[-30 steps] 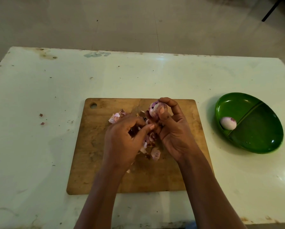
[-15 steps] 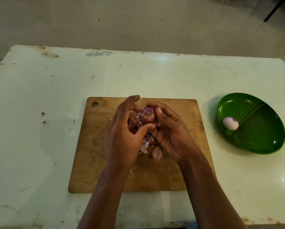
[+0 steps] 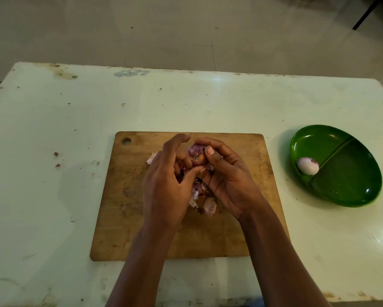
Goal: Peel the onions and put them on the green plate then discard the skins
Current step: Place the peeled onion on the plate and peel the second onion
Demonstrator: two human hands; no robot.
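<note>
- A purple onion (image 3: pixel 196 156) is held just above the wooden board (image 3: pixel 124 218), between both hands.
- It is gripped by the right hand (image 3: pixel 228 180): the fingers are curled round it and the thumb is pressed on its top.
- Its left side is pinched by the left hand (image 3: pixel 166 189), with the thumb below and bent fingers beside it.
- Loose skins (image 3: pixel 209 206) are piled on the board under the hands.
- A peeled onion (image 3: pixel 308 166) is seen in the left part of the green plate (image 3: pixel 350 185), touching the middle ridge.
- The plate is set on the table (image 3: pixel 53 120), right of the board.
</note>
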